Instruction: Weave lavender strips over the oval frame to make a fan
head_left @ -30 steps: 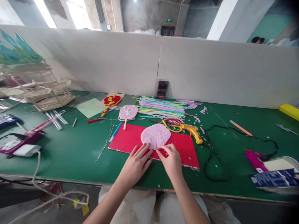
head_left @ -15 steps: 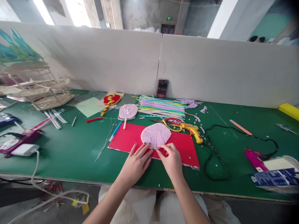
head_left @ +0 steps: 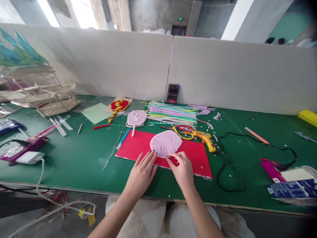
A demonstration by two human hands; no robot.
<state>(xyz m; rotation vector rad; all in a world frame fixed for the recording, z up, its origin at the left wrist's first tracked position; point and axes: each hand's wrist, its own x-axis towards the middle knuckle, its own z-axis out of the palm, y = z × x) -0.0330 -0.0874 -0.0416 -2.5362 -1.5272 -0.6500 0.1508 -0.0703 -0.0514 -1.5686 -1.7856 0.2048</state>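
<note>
A rounded lilac piece [head_left: 166, 142], covered in strips laid side by side in a V pattern, lies on a red board [head_left: 192, 153]. My left hand [head_left: 141, 170] rests flat with its fingers stretched out, the fingertips touching the piece's lower left edge. On the lower right edge, the thumb and forefinger of my right hand [head_left: 182, 168] are pinched together. A small lilac fan [head_left: 137, 117] with a pale handle lies just beyond the board. Scissors with red and yellow handles [head_left: 184, 132] and a yellow glue gun [head_left: 206, 139] lie beyond and right of the piece.
Bundled pastel strips [head_left: 172, 113] lie at the back of the green table [head_left: 81, 158]. A red and yellow fan [head_left: 120, 105] is left of them. Thin wires [head_left: 111, 150], a blue pen [head_left: 123, 138] and a black cord [head_left: 219, 177] flank the board. A power strip [head_left: 27, 148] sits left.
My left hand has slid slightly left and up along the lilac piece's edge. My right hand keeps its pinch at nearly the same spot.
</note>
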